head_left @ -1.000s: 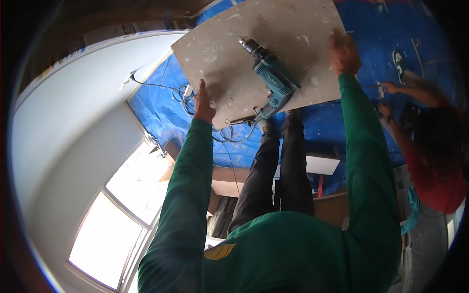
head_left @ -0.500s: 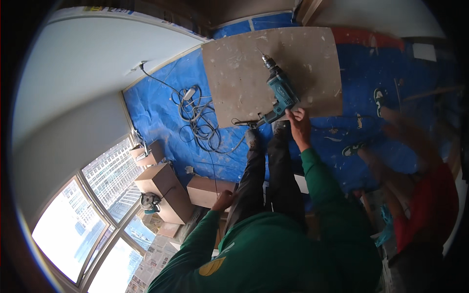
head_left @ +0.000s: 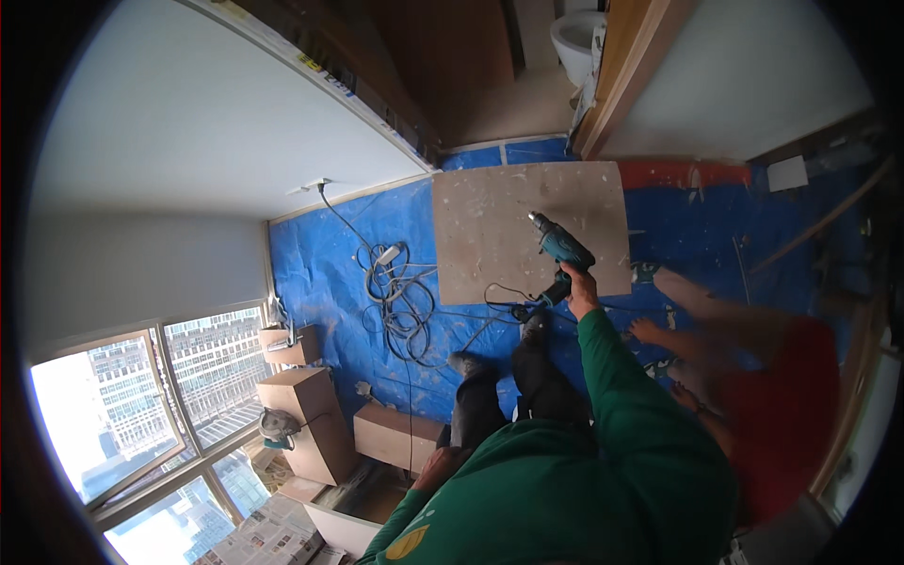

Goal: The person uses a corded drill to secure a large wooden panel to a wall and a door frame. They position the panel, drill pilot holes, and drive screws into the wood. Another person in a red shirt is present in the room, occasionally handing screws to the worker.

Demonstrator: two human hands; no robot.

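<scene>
My right hand grips the handle of a teal corded drill, holding it over the lower right part of a paint-spotted board on the blue floor sheeting. The drill's chuck points up and to the left, and its black cord loops down past my foot. My left hand is low, against my dark trouser leg; its fingers are too dark to make out.
Coiled cables with a white socket strip lie left of the board. Cardboard boxes and a power tool stand by the window. A co-worker in red crouches at my right. A doorway shows a toilet.
Both hands have left the board, which now lies farther from me. My right hand has taken hold of the drill and raised it. My left hand dropped to my leg. The view widened.
</scene>
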